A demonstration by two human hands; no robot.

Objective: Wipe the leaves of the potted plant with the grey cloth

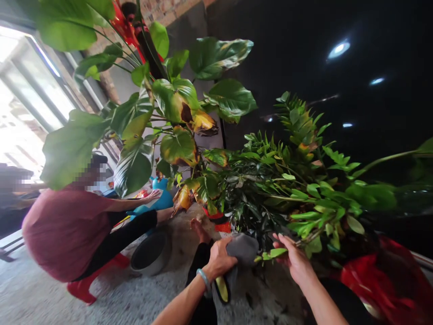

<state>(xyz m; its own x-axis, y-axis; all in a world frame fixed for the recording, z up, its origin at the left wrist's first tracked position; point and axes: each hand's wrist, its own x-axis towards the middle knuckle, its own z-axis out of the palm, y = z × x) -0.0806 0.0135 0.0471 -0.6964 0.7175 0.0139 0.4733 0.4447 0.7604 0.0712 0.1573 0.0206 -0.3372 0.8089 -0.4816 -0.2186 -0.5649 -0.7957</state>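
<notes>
Leafy stem [316, 233], one: at right hand [293, 257], long axis slanting up rightward; fingers partly extended, grip on it unclear. Grey cloth [242, 249], one: pinched in curled left hand [219, 258]. Grey tub [161, 259], one: on floor, contents indiscernible.

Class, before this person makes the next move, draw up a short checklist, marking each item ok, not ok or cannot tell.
1. Left hand on the grey cloth-like item: ok.
2. Right hand at the leafy sprig: ok.
3. Right hand's grip on the sprig firm: cannot tell.
4. Broad leaves free of damage: not ok, several show yellow and brown patches.
5. Other person's hand away from the work: ok, it is by the blue object.
6. Bucket contents known: cannot tell, its inside is dark.
</notes>
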